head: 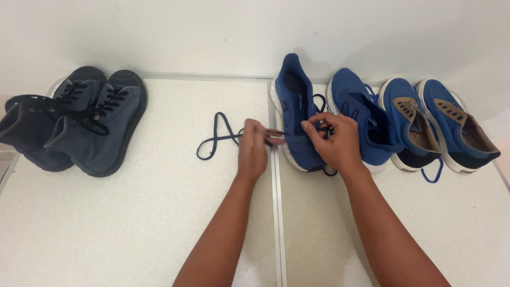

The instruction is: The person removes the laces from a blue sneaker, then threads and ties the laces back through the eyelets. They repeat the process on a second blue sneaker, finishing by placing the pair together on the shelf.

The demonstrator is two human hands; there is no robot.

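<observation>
The dark blue lace trails in a loop over the white table, left of the blue running shoe it feeds into. My left hand pinches the lace end, fingers closed on it; I'd judge keeping it taut helps. My right hand rests curled on the shoe's upper, fingers gripping the lacing, both forearms reaching straight ahead.

Left hand pinching dark lace, right hand on blue sneaker
</observation>
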